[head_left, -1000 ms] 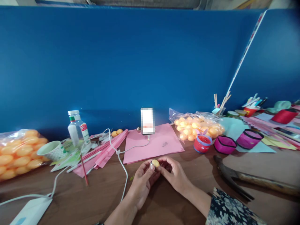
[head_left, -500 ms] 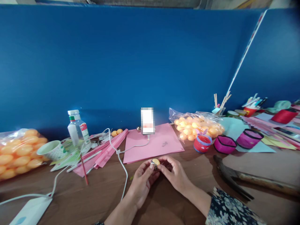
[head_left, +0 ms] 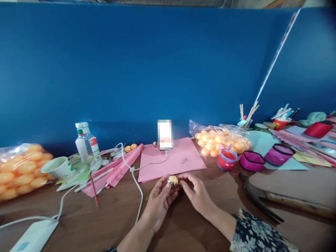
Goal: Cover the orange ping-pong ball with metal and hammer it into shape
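Observation:
Between the thumb and fingers of my left hand (head_left: 160,203) is a small round piece (head_left: 173,180), pale yellow on top with a shiny, patterned silver part below. My right hand (head_left: 197,196) is just to its right, thumb and index finger brought close together by its edge. Whether those fingertips pinch something small is too fine to see. Both hands are above the brown table, in front of the pink paper sheets (head_left: 168,171).
Bags of orange balls (head_left: 22,171) lie left and right. A phone (head_left: 165,134) with a white cable stands behind. A clear bottle (head_left: 88,145), paper cup (head_left: 59,168) and pink strips are left; a red pot (head_left: 227,160), purple fabric cups and hammer (head_left: 296,201) are right.
My right fingertips have shifted slightly right, off the round piece, so more of its yellow top shows. My left hand keeps its hold, and the piece has turned a little.

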The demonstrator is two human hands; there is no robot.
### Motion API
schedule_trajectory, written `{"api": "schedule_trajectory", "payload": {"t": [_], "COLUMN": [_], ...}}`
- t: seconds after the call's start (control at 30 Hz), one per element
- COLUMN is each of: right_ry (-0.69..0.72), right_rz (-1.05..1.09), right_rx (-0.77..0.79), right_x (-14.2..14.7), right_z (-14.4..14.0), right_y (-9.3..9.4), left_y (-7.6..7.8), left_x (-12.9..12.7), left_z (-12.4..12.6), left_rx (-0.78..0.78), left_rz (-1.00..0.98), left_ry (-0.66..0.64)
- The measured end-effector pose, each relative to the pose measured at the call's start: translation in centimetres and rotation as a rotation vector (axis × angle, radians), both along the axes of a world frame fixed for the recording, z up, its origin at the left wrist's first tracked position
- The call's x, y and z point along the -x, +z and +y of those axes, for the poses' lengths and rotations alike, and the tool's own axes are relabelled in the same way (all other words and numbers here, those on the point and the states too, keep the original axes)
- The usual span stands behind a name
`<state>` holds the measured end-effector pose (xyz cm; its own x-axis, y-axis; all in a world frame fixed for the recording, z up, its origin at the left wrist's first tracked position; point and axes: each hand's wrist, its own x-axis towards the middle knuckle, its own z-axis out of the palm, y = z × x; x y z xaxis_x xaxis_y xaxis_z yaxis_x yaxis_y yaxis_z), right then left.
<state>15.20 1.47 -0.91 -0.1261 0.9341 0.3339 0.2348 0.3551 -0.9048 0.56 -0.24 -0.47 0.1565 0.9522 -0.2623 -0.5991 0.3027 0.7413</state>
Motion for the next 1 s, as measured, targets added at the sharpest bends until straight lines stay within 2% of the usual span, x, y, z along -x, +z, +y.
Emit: {"api": "schedule_trajectory", "payload": {"t": [0.1, 0.33, 0.73, 1.0], "right_ry": [-0.041, -0.032, -0.026, -0.006], "right_rz": [-0.006, 0.031, 0.02, 0.132], "right_rx": [-0.007, 0.002, 0.014, 0.193], "right_x": [-0.1, -0.1, -0.1, -0.2], "right_z": [0.1, 0.1, -0.1, 0.4], "right_y": [-0.5, -0.8, 0.3, -0.3], "left_y": [-0.2, -0.1, -0.1, 0.1], "left_x": [0.1, 0.3, 0.4, 0.4], "left_z": [0.0, 0.3, 0.3, 0.1], "left_rx": [0.001, 0.012, 0.001, 0.006], "left_rz": [-0.011, -0.042, -0.001, -0.03], "left_ry": [0.008, 0.047, 0.052, 0.017]}}
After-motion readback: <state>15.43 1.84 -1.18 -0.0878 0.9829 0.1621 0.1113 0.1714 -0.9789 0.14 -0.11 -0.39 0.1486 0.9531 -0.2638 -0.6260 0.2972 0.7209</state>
